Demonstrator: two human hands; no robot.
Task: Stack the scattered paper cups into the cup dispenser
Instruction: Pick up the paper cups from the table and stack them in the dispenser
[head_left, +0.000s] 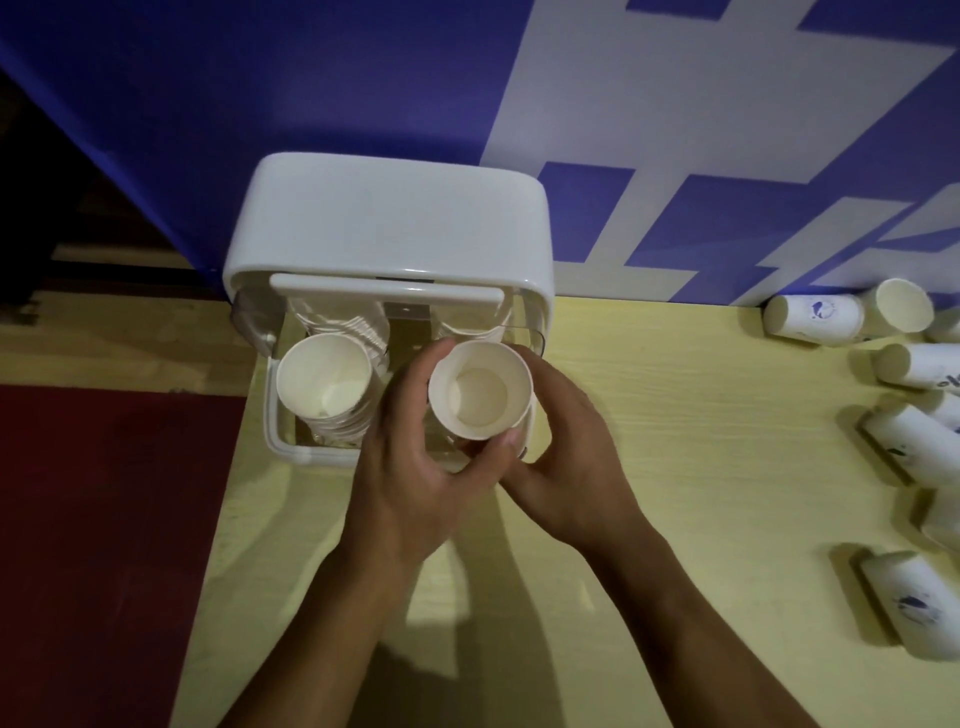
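A white cup dispenser (395, 223) with its lid swung up stands at the table's back left. A stack of paper cups (324, 382) fills its front-left slot. Clear plastic cups (358, 325) sit behind that stack, and another paper cup rim (467, 330) shows at the back right. Both hands hold an upright paper cup (480, 389), mouth up, over the front-right slot. My left hand (415, 467) wraps it from the left and front. My right hand (566, 457) cups it from the right. Several loose paper cups (815, 317) lie on their sides at the right.
The yellow wooden table (701, 467) ends at its left edge beside the dispenser, with red floor (104, 519) below. A blue and white wall (675, 130) stands directly behind. More fallen cups (909, 597) crowd the right edge.
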